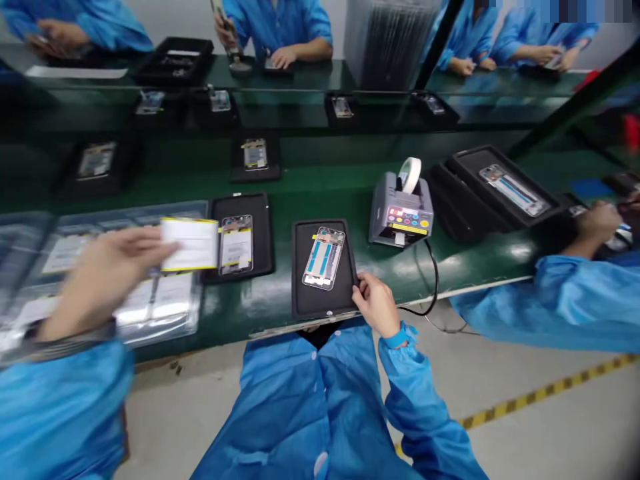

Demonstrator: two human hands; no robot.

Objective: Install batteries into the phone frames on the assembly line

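My left hand [107,273] pinches a white phone battery [190,245] with yellow edges by its left side. It is held up above the battery tray [193,320], a clear plastic one with several white batteries in it. My right hand [376,300] grips the right edge of a black foam tray [320,305] near its front corner. On that tray lies a phone frame [325,259], slightly tilted, with two blue strips showing in its bay. Left of it, a second black tray [263,233] bears a phone with a battery [237,248] in place.
A grey tape dispenser [401,207] with a white roll stands right of my tray, its black cable [436,277] hanging over the edge. Further right are another black tray [547,193] and a co-worker's hand [600,220]. Phones on trays and people line the far side.
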